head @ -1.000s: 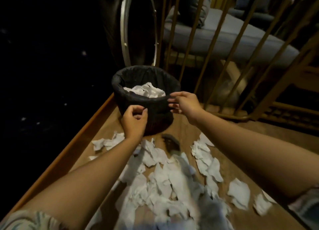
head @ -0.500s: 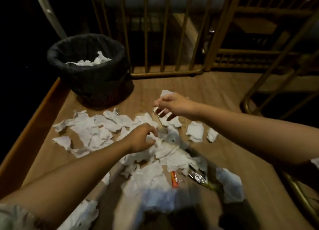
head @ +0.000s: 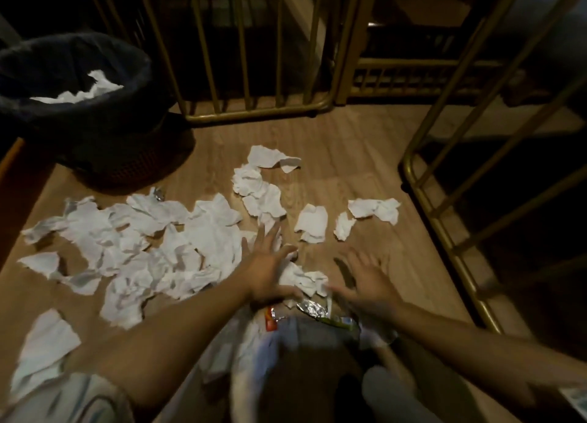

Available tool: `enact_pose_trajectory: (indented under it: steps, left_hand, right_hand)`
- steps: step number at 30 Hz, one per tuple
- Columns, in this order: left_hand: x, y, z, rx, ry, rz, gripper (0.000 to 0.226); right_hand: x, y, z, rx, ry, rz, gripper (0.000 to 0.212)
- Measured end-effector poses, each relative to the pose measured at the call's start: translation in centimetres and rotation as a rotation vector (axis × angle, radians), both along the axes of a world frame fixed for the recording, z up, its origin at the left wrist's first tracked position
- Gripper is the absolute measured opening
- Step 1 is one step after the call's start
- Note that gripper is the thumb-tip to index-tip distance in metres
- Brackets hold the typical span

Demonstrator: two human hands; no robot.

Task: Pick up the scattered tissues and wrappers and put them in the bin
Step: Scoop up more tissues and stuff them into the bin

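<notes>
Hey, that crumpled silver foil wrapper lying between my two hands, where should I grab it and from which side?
Probably pinch the foil wrapper at its raised, crinkled silver end, coming straight down from above. It lies flat on the wooden floor, so its edges give little to get under, but the creases stand up enough to pinch. The right hand is closest; the left hand is spread over the tissues beside it.

Torn tissues and foil wrappers are lying on the wooden floor beside the bin.
</notes>
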State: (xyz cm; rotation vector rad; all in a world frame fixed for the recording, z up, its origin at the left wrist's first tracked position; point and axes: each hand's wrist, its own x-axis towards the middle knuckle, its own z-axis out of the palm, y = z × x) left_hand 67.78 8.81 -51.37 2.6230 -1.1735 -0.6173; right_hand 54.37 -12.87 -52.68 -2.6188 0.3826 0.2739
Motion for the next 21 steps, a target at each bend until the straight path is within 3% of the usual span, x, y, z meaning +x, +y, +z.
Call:
enact_pose_trajectory:
  steps: [3, 5, 7, 9, 11, 15, 21]
  left_hand:
    - [-3.4, -1.9, -2.1, 0.08, -0.119, 0.067, 0.12]
    - [-5.0, -2.4, -3.5, 0.098, -0.125, 0.106, 0.122]
    - [-6.3, -2.4, -4.8, 0.042, -0.062, 0.185, 0.11]
    - [-7.3, -2.3, -5.9, -0.083, -0.027, 0.29, 0.095]
    - [-8.0, -1.7, -7.0, -0.277, -0.018, 0.369, 0.08]
    - [-7.3, -0.4, -8.0, -0.424, 0.039, 0.475, 0.049]
    - [-4.5, -1.6, -6.6, -0.578, -0.058, 0.731, 0.015]
  right_hand:
    - [-4.3, 0.9, -3.6, -0.223, -0.033, -0.035, 0.098]
    - [-6.7, 1.5, -5.9, -0.197, -0.073, -0.088, 0.099]
    - [-8.3, 1.6, -7.7, -0.098, -0.065, -0.125, 0.098]
    - [-8.4, 0.7, -8.8, -0.075, -0.126, -0.051, 0.083]
    - [-7.4, -0.8, -9.2, -0.13, -0.257, 0.087, 0.056]
    - [-4.9, -2.9, -9.2, -0.224, -0.354, 0.308, 0.047]
    - [-0.1, -2.8, -7.9, 0.01, -0.37, 0.031, 0.029]
